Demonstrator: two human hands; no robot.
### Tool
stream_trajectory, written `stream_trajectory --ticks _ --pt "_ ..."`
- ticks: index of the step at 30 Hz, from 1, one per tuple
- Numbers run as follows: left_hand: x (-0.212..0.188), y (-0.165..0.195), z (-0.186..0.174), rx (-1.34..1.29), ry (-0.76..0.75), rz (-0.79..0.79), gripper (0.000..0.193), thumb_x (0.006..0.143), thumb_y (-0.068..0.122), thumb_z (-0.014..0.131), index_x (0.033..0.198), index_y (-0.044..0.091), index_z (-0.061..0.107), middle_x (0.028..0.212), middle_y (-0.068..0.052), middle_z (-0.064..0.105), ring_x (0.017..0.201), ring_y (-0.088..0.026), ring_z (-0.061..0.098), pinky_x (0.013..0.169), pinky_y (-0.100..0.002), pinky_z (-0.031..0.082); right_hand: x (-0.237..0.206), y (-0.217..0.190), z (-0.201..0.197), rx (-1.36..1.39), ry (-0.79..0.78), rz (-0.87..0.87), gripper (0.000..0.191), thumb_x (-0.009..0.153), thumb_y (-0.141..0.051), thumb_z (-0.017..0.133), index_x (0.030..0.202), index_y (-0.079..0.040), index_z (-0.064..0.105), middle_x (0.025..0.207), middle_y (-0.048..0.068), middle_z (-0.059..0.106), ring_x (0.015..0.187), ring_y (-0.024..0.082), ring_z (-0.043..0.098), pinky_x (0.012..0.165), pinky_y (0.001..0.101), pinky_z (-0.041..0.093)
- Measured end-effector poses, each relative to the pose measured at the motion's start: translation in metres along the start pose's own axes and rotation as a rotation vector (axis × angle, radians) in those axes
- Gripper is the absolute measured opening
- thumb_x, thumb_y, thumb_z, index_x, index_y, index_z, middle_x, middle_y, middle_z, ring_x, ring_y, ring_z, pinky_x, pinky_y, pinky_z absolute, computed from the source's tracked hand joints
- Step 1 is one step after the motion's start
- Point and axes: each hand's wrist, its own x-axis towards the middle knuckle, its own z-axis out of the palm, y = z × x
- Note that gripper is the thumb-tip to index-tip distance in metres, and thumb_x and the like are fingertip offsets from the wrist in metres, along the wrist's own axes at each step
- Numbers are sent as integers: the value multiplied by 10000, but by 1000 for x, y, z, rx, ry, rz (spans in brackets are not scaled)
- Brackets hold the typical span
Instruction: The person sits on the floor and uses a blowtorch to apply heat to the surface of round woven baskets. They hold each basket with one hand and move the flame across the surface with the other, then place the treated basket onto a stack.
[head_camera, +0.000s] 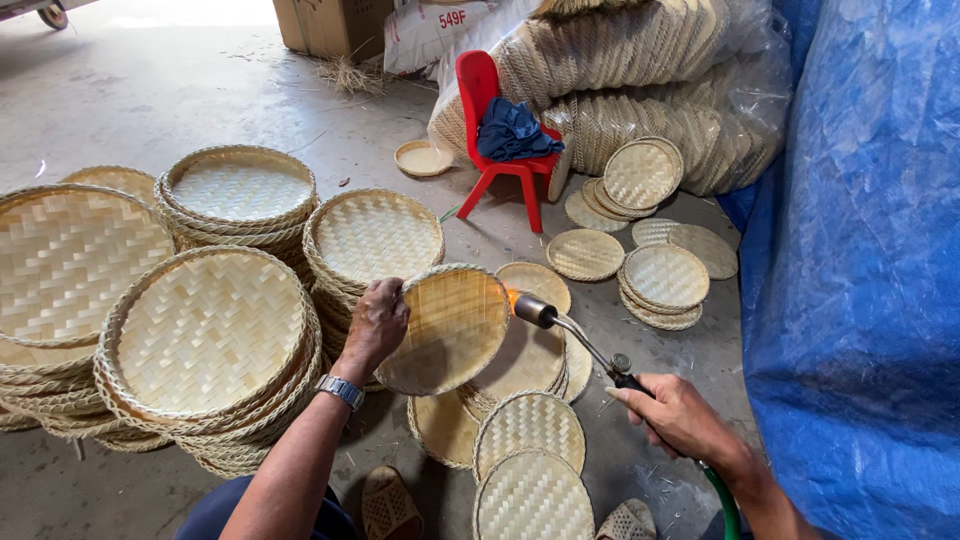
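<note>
L hand (376, 322) clamped on left rim of round woven bamboo tray (447, 328), held tilted above stacks. R hand (672, 412) wrapped round metal gas torch (575, 335), flame at rim opposite grip. Risk: lingering flame scorches weave; heat could creep toward fingers.

A round woven bamboo tray (450, 328) with a braided rim is standing tilted on edge above the stacked trays, its pale golden inside facing right. A metal gas torch (575, 335) with a black handle is pointing its small orange flame at the tray's right rim.
</note>
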Motion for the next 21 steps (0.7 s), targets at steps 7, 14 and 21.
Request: stream_trajectory --ticks 7,14,21 --pt "3 22 10 46 16 205 322 847 -32 599 1163 7 645 1069 -216 587 1006 -383 606 902 -461 527 -9 11 -14 159 -114 -121 365 965 -352 604 800 -32 660 444 7 498 335 121 465 335 299 348" --pt "-3 46 25 67 112 367 307 927 -32 579 1219 44 636 1080 -189 594 1024 -349 598 903 -453 521 -23 39 -41 178 -89 3 372 941 -387 618 807 -46 684 435 27 484 332 139 437 333 316 313" --pt "0 61 31 552 190 356 382 974 95 534 1283 246 703 878 -97 657 888 -270 598 902 -468 405 -30 58 -51 204 -36 66 448 968 -429 651 779 -25 683 443 40 500 333 162 461 336 328 326"
